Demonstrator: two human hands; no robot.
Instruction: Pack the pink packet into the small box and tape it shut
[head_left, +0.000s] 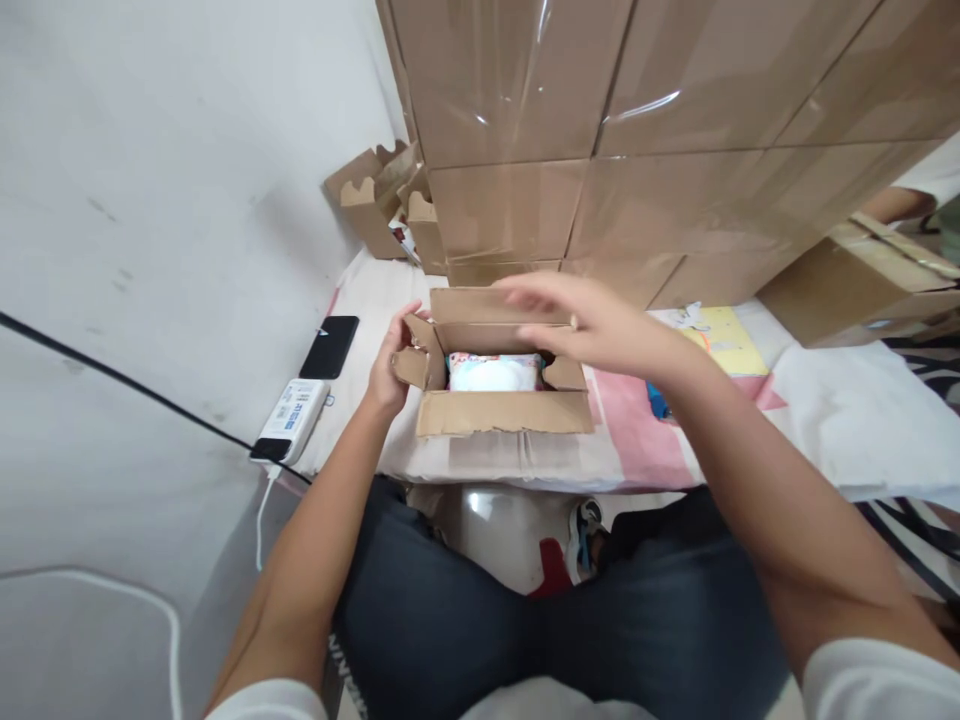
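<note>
A small cardboard box (504,412) stands with its flaps up on the cloth-covered table in front of me. Inside lies a white packet with a colourful printed edge (495,372). My left hand (391,360) grips the box at its left end, thumb and fingers around the side flap. Over the back right corner of the box hovers my right hand (566,315), its fingers stretched out and slightly blurred, with nothing visible in it. Whether its fingertips touch the back flap I cannot tell.
Stacked taped cartons (510,210) wall off the back. Open boxes (375,205) sit at the back left. A black phone (328,346) and a white power bank (296,415) with a cable lie left. To the right are a yellow sheet (724,340) and a larger carton (832,280).
</note>
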